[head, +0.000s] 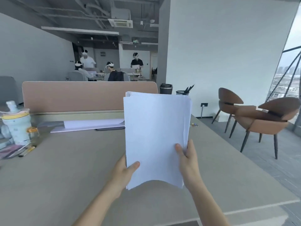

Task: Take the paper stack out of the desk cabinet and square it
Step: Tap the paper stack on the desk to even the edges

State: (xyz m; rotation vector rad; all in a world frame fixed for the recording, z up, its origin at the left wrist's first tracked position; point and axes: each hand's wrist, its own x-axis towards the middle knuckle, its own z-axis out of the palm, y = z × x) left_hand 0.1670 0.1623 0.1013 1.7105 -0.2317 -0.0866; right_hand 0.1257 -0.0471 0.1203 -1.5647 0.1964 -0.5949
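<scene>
A stack of white paper [156, 134] stands upright above the grey desk [68, 173], held in both hands. My left hand [124, 172] grips its lower left edge with the thumb on the front sheet. My right hand [187, 159] grips the lower right edge, thumb in front too. The sheets are uneven at the top and right edges, and the bottom edge bows upward in the middle. The desk cabinet is out of view.
A pink divider panel [81, 95] runs across the desk's back. Bottles and a jar [17, 121] crowd the left side, beside pens. A flat sheet [91, 123] lies by the divider. A dark cup [165, 88] and pen holder [183, 92] stand behind the stack. Brown chairs [260, 115] stand on the right.
</scene>
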